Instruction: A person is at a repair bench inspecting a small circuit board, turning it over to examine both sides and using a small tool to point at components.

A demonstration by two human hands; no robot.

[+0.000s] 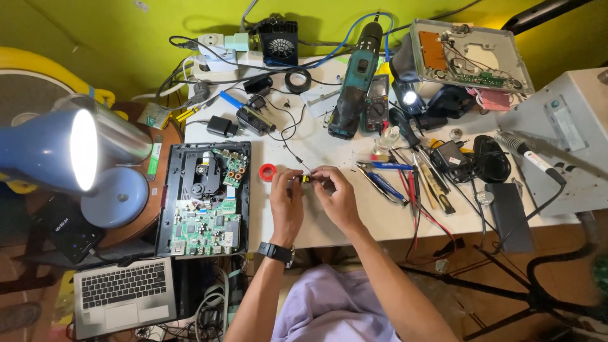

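My left hand (286, 201) and my right hand (335, 193) meet over the white table (354, 218), fingertips pinched together on a small yellow and black part (304, 179). A thin black wire runs from that part up the table toward the chargers. A black watch sits on my left wrist. A small red tape roll (268, 171) lies just left of my left hand. The opened black disc player (206, 197), with green circuit boards showing, lies further left.
A lit blue desk lamp (57, 149) stands at the left, a laptop (124, 294) below it. A teal cordless drill (356, 82), multimeter, pliers and screwdrivers (405, 180) crowd the middle and right. An opened grey casing (472, 57) and a soldering iron (529, 155) sit at the right.
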